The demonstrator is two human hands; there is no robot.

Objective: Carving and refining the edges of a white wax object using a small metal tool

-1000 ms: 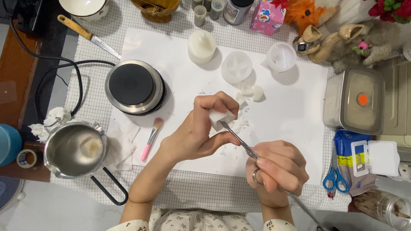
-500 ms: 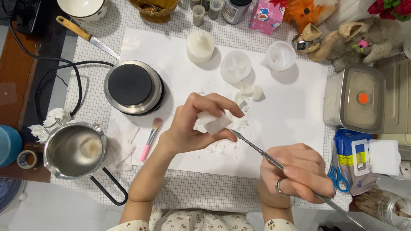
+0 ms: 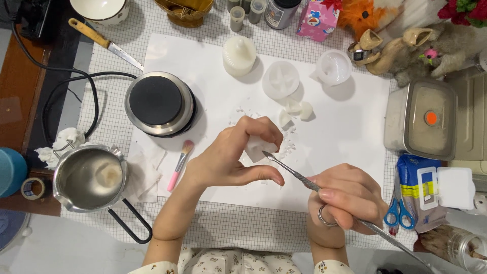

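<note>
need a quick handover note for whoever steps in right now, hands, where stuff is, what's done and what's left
Left hand: pinches a small white wax piece above the white paper sheet.
Right hand: grips a thin metal carving tool, its tip touching the piece's edge.
Around: white shavings lie on the sheet just beyond the piece; two small white pieces sit beside the round white mould; the pink brush lies by the hot plate; the metal pot stands at the left.
Done: some trimming, judging by the shavings.
Left: probably more trimming of the held piece; how much, I cannot tell.
</note>
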